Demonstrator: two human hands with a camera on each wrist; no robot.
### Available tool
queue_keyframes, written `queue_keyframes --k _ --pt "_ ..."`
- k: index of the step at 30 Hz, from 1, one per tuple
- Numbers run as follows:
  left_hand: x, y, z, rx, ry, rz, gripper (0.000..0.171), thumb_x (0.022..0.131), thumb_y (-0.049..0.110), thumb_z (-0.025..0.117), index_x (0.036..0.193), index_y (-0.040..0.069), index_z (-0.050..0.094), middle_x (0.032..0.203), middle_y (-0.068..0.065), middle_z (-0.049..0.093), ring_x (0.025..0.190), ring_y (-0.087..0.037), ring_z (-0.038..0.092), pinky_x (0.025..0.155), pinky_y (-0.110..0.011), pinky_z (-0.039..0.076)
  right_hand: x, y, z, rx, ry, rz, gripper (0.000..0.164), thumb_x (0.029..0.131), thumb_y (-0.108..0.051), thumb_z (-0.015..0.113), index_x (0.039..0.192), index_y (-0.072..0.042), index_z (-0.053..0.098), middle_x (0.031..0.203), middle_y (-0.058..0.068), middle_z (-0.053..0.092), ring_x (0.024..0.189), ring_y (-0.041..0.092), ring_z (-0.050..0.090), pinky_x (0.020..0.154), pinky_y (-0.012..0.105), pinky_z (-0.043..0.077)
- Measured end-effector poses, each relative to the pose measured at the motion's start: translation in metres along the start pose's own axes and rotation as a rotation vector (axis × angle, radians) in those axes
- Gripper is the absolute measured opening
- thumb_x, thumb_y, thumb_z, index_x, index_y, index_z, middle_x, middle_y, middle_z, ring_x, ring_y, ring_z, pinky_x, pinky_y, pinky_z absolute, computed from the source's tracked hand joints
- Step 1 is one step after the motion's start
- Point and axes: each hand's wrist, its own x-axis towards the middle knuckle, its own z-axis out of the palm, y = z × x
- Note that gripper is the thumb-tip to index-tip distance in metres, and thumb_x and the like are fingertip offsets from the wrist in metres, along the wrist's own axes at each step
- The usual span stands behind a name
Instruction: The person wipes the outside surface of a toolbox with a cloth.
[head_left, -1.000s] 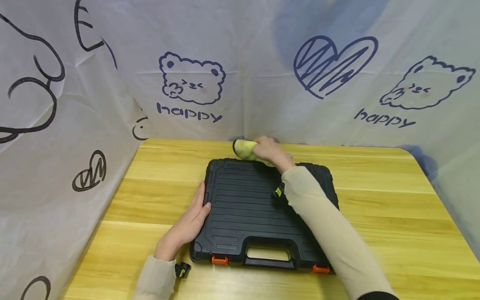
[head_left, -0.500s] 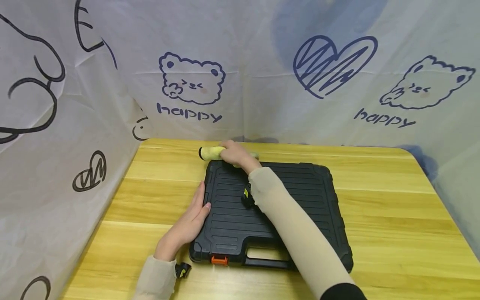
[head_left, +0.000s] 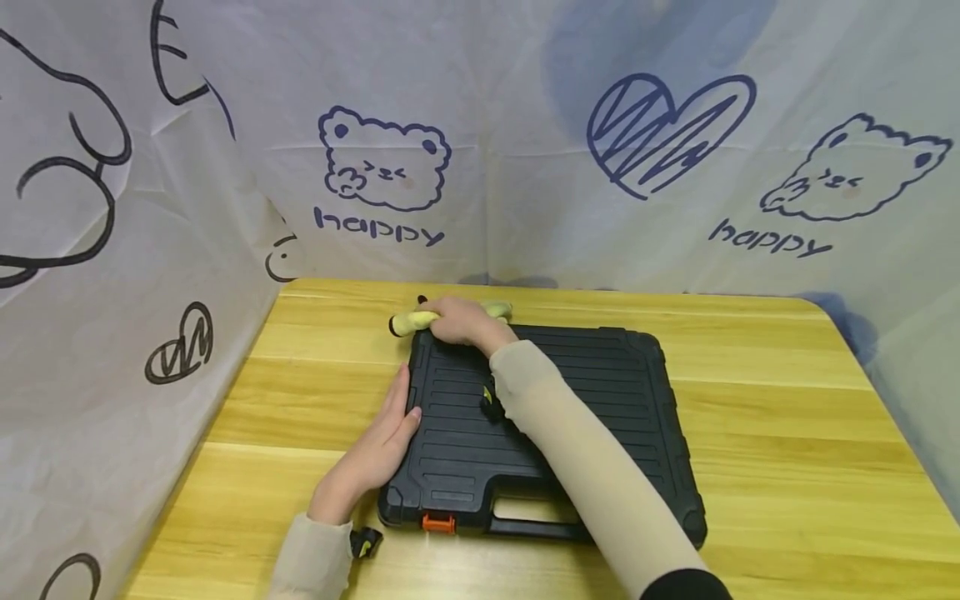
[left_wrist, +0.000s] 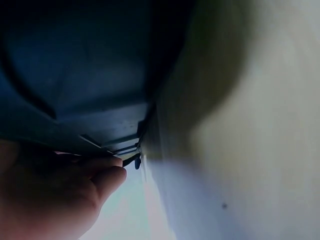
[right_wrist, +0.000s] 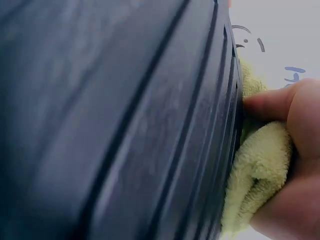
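Observation:
A black plastic tool case [head_left: 465, 417] with a ribbed lid lies flat on the wooden table, its handle and an orange latch [head_left: 438, 522] toward the front. My left hand [head_left: 378, 442] rests with straight fingers against the case's left side; the left wrist view shows that hand [left_wrist: 65, 195] along the dark side wall. At the far left corner my right hand [head_left: 461, 321] grips a bunched yellow cloth [head_left: 414, 322]. In the right wrist view the fluffy cloth [right_wrist: 260, 170] sits between thumb and fingers, right at the lid's edge. The right forearm covers part of the lid and front.
The wooden table [head_left: 780, 433] extends to both sides of the case. Behind its back edge hangs a white curtain [head_left: 517, 167] with bear and heart drawings, and another stretch of it closes off the left side.
My right hand has moved left along the case's back edge with the cloth, then slightly toward the front at the far left corner. The left hand and case have stayed in place.

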Motion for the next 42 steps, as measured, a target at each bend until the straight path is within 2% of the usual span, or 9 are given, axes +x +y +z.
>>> queue_keyframes --k 4,11,13,18,22,31,37,42 --pt "-0.001 0.001 -0.001 0.021 -0.009 -0.013 0.063 0.103 0.04 0.021 0.15 0.017 -0.014 0.157 -0.003 -0.014 0.143 -0.02 -0.007 0.114 -0.046 0.006 -0.003 0.001 -0.003 0.016 -0.039 -0.008 0.052 0.091 -0.007 0.038 0.139 -0.024 0.049 0.142 0.002 0.046 0.124 0.02 0.044 0.1 0.037 0.037" --pt "-0.001 0.002 -0.001 0.044 0.002 -0.017 0.062 0.103 0.041 0.02 0.149 0.02 -0.015 0.157 -0.003 -0.013 0.143 -0.022 -0.006 0.114 -0.046 0.007 -0.008 0.007 -0.012 0.041 -0.084 -0.012 0.059 0.088 0.0 0.036 0.142 -0.024 0.044 0.146 0.003 0.039 0.115 0.02 0.043 0.088 0.035 0.036" --pt "0.0 0.002 0.0 0.045 0.006 -0.011 0.062 0.103 0.041 0.02 0.149 0.02 -0.015 0.157 -0.004 -0.012 0.143 -0.022 -0.006 0.114 -0.046 0.007 -0.011 0.01 -0.017 0.059 -0.092 -0.004 0.06 0.088 0.001 0.035 0.142 -0.024 0.044 0.146 0.003 0.039 0.115 0.021 0.043 0.09 0.036 0.036" --pt "0.0 0.003 0.001 0.048 0.011 -0.006 0.061 0.103 0.04 0.021 0.148 0.024 -0.017 0.157 -0.005 -0.012 0.143 -0.023 -0.006 0.114 -0.045 0.006 -0.02 0.026 -0.029 0.108 -0.115 0.033 0.06 0.088 0.002 0.033 0.142 -0.023 0.043 0.147 0.003 0.037 0.127 0.02 0.039 0.102 0.039 0.034" --pt "0.001 0.001 0.001 0.058 0.021 0.011 0.06 0.104 0.036 0.021 0.148 0.022 -0.017 0.157 -0.008 -0.011 0.143 -0.027 -0.004 0.114 -0.047 0.006 -0.029 0.043 -0.041 0.121 -0.134 0.013 0.059 0.088 0.004 0.032 0.141 -0.016 0.046 0.144 0.008 0.041 0.126 0.024 0.04 0.102 0.04 0.034" --pt "0.001 0.0 0.001 0.053 0.031 0.012 0.062 0.104 0.037 0.021 0.149 0.016 -0.014 0.157 -0.007 -0.011 0.143 -0.028 -0.004 0.114 -0.048 0.007 -0.065 0.085 -0.068 0.021 -0.146 0.047 0.054 0.09 0.0 0.033 0.139 -0.015 0.047 0.143 0.011 0.042 0.13 0.029 0.037 0.106 0.047 0.032" --pt "0.0 0.001 0.0 0.057 0.037 0.006 0.062 0.104 0.037 0.021 0.15 0.017 -0.014 0.157 -0.004 -0.012 0.143 -0.028 -0.003 0.114 -0.048 0.007 -0.092 0.11 -0.086 -0.029 -0.144 0.078 0.062 0.083 0.007 0.032 0.143 -0.007 0.04 0.147 0.018 0.034 0.137 0.037 0.025 0.109 0.053 0.023" --pt "-0.002 0.003 0.001 0.055 0.042 -0.004 0.062 0.103 0.039 0.021 0.15 0.017 -0.013 0.157 -0.001 -0.012 0.144 -0.026 -0.003 0.114 -0.047 0.007 -0.105 0.128 -0.097 -0.049 -0.135 0.103 0.067 0.076 0.01 0.03 0.142 -0.001 0.039 0.147 0.025 0.031 0.137 0.041 0.022 0.109 0.054 0.023"
